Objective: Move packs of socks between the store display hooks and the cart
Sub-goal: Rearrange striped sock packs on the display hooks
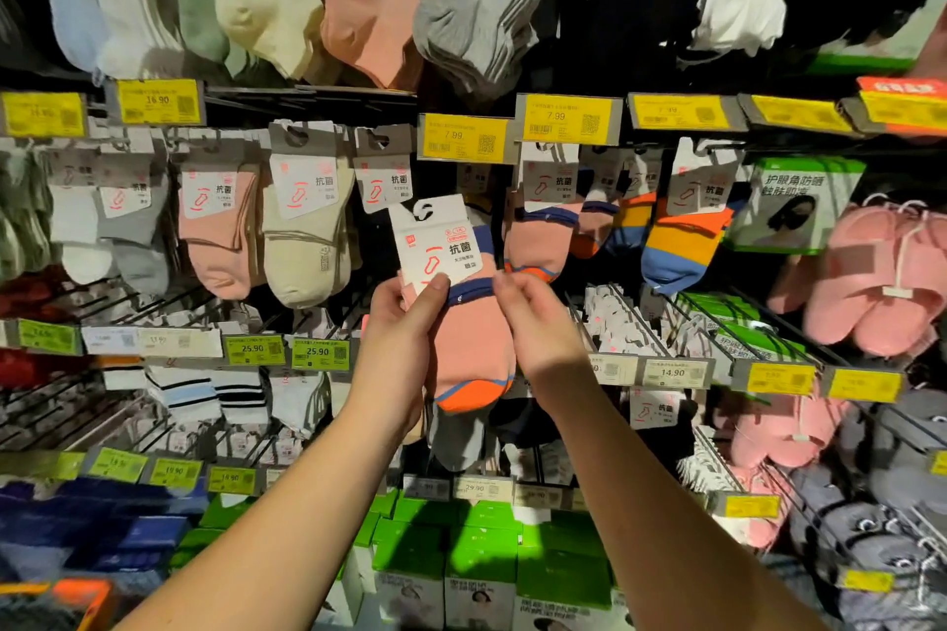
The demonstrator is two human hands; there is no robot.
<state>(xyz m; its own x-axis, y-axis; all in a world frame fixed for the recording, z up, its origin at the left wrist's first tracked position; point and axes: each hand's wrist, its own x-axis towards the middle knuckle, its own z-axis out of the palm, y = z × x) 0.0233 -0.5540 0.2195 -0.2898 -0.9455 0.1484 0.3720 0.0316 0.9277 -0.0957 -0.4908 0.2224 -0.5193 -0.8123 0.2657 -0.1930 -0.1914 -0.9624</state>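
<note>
While the display wall (317, 97) of hanging socks fills my whole view, its upper rows are cut off at the frame's top and the cart is nowhere I can see. Both arms reach up to one pack of socks (464, 307), held in front of the hooks, not hung. Its long axis runs near vertical: white card header with hook hole up, orange toe down. My left hand (405, 333) grips its left edge, thumb across the card's lower corner. My right hand (538, 323) pinches the navy cuff band from the right; its fingertips are hidden behind the pack.
</note>
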